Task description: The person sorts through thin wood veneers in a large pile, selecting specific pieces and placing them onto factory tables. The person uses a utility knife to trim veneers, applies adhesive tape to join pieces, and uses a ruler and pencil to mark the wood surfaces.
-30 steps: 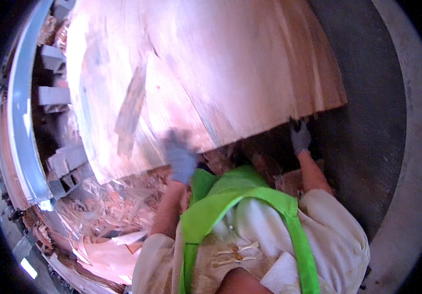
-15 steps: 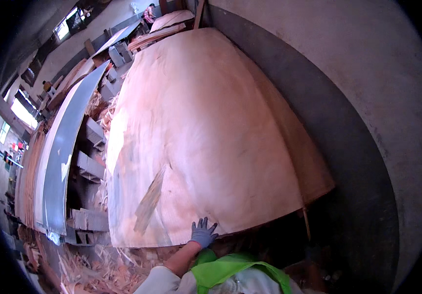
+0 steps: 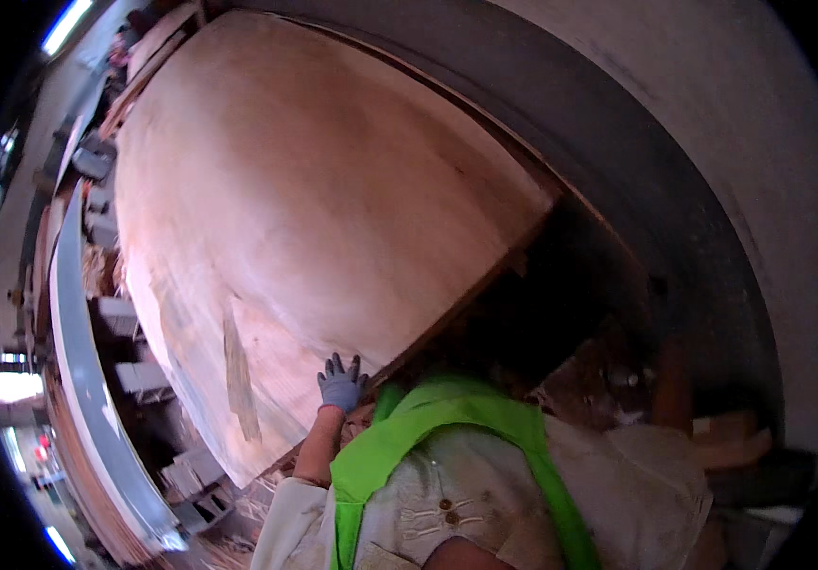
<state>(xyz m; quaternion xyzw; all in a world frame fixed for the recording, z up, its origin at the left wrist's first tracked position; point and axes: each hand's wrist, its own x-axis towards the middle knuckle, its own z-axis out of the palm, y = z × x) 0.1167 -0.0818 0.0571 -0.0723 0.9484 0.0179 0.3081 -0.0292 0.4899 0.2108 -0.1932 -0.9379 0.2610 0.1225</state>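
Observation:
My left hand (image 3: 340, 383), in a grey glove, lies flat with fingers spread on a large pale wood veneer sheet (image 3: 333, 209), close to its near edge. The sheet covers a wide, low stack and has a slightly wavy surface. A darker, narrow split patch (image 3: 238, 375) marks it left of my hand. My right arm (image 3: 673, 394) reaches out to the right, past the sheet's near right corner. My right hand (image 3: 660, 304) is a dark smear against the shadow there, so its fingers and anything in them cannot be made out.
A grey wall (image 3: 703, 228) runs along the right side. At left stands another stack with a blue-grey panel (image 3: 95, 380) on top, and concrete blocks (image 3: 143, 378) sit between the stacks. Wood scraps (image 3: 732, 439) lie at the lower right.
The view has turned to the right. My left hand is still on the sheet's near edge. My right arm now shows stretched out at right, and the brown strip along the sheet's right side has narrowed.

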